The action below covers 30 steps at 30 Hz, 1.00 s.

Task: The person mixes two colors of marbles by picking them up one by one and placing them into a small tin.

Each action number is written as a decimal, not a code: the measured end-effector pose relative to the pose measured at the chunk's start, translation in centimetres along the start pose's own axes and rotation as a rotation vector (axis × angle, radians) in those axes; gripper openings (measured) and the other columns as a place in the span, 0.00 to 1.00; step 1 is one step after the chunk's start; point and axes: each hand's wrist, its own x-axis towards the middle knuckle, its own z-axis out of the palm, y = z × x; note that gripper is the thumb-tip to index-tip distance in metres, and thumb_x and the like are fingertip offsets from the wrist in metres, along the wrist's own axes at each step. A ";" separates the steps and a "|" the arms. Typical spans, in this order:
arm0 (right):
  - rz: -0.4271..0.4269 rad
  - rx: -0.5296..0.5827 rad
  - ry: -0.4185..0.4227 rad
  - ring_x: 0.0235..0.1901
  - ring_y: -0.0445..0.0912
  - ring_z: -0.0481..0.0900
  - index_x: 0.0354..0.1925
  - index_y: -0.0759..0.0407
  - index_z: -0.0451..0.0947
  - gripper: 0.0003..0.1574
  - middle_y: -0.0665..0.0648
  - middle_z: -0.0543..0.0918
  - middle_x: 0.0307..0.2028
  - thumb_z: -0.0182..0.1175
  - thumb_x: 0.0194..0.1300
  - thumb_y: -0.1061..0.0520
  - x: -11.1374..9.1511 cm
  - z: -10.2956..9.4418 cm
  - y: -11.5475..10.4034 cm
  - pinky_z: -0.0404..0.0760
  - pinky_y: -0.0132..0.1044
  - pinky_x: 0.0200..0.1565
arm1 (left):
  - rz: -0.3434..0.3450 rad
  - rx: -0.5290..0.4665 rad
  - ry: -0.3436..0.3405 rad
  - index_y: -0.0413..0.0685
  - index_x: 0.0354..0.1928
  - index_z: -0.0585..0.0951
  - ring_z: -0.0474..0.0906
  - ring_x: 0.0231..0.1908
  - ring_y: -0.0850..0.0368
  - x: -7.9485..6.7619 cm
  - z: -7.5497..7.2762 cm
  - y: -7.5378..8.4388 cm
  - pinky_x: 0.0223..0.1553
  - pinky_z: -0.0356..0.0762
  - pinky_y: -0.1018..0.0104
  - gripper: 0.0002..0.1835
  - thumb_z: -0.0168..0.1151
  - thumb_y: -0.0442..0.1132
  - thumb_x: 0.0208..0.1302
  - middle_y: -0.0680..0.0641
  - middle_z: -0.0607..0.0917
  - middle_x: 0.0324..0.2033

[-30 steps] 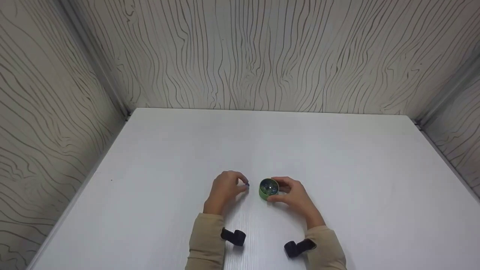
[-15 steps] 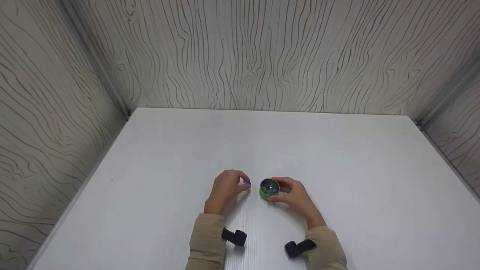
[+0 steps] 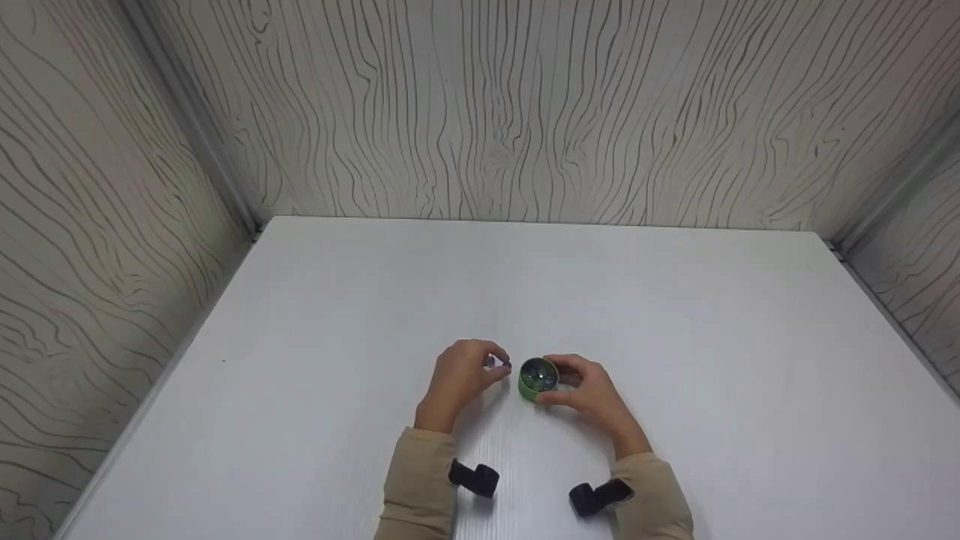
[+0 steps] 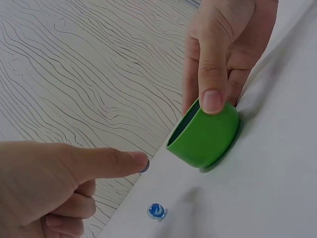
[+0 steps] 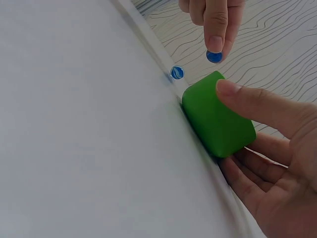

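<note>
My left hand (image 3: 457, 381) pinches a blue glass marble (image 5: 214, 56) between thumb and fingertips, just left of a small green cup (image 4: 205, 139). In the left wrist view the thumb covers most of that marble. A second marble, blue and white (image 4: 155, 210), lies on the table beneath the left hand. My right hand (image 3: 596, 394) holds the cup from its right side, thumb in front and fingers behind. The cup stands upright on the table, its dark mouth facing up. Shiny pieces show inside it in the head view, too small to tell apart.
The white tabletop (image 3: 360, 300) spreads around both hands. Wood-grain panels stand behind it (image 3: 480, 112) and at both sides. A black camera mount (image 3: 476, 480) sticks out from the left sleeve, and another (image 3: 596, 497) from the right.
My left hand has moved a little to the right, closer to the cup, keeping its pinch. A marble now shows through the gap in its fingers. The right hand and cup stay nearly still.
</note>
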 end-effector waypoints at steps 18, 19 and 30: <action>-0.014 0.019 -0.016 0.57 0.62 0.79 0.60 0.71 0.70 0.43 0.72 0.77 0.56 0.74 0.50 0.56 0.0 -0.1 0.1 0.77 0.41 0.58 | 0.127 0.054 0.061 0.53 0.41 0.87 0.79 0.32 0.59 -0.2 0.3 0.7 0.32 0.74 0.70 0.09 0.68 0.43 0.59 0.48 0.88 0.34; -0.014 0.022 -0.017 0.57 0.62 0.79 0.60 0.71 0.70 0.43 0.72 0.77 0.56 0.74 0.50 0.56 0.0 -0.1 0.1 0.77 0.41 0.58 | 0.135 0.054 0.062 0.52 0.41 0.87 0.80 0.33 0.58 -0.2 0.3 0.7 0.32 0.74 0.69 0.09 0.68 0.42 0.59 0.47 0.88 0.34; -0.017 0.014 -0.010 0.56 0.62 0.79 0.60 0.72 0.70 0.42 0.72 0.78 0.56 0.74 0.50 0.57 0.0 -0.1 -0.1 0.78 0.40 0.57 | 0.146 0.064 0.055 0.53 0.43 0.86 0.81 0.36 0.57 -0.1 1.0 1.3 0.36 0.76 0.67 0.09 0.66 0.43 0.61 0.48 0.88 0.37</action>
